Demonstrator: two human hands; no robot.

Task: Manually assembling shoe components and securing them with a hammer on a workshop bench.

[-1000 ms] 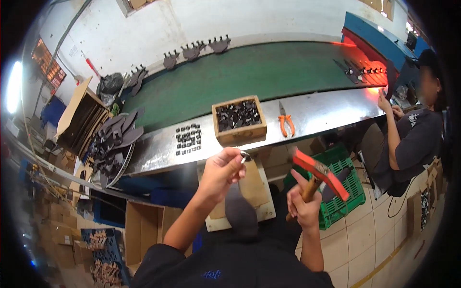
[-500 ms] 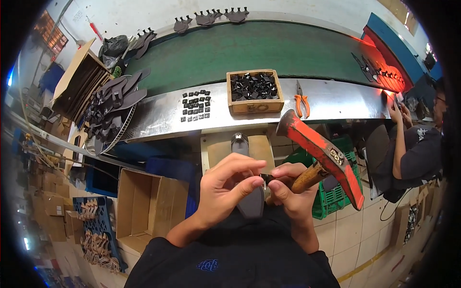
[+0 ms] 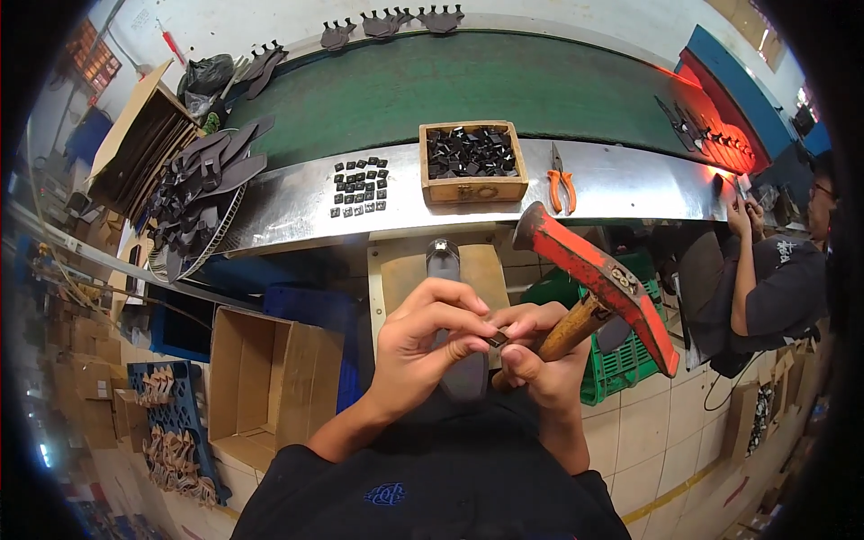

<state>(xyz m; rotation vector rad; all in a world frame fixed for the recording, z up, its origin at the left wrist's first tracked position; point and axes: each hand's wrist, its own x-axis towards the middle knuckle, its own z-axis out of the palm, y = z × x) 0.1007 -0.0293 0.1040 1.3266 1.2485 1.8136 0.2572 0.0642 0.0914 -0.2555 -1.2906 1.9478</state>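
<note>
My left hand (image 3: 416, 340) pinches a small dark square piece (image 3: 496, 339) at its fingertips. Meeting it there are the thumb and forefinger of my right hand (image 3: 546, 367), touching the same piece. A hammer with a red head (image 3: 598, 281) and a worn wooden handle (image 3: 569, 333) is also held in my right hand, its head pointing up and away. Below the hands lies a dark grey sandal sole (image 3: 465, 380), partly hidden by them. A shiny square fitting (image 3: 440, 245) shows at its far end, over a pale board (image 3: 481, 270).
On the metal ledge (image 3: 297, 202) are rows of small black squares (image 3: 360, 187), a wooden box (image 3: 475, 192) full of similar pieces and orange-handled pliers (image 3: 562, 187). Sandals (image 3: 211, 171) are heaped at left. A co-worker (image 3: 778, 279) sits at right, beside a green crate (image 3: 621, 364).
My left forefinger has come down onto the piece, which now shows its flat face between both hands' fingertips. The hammer stays in my right hand. The whole view has shifted slightly.
</note>
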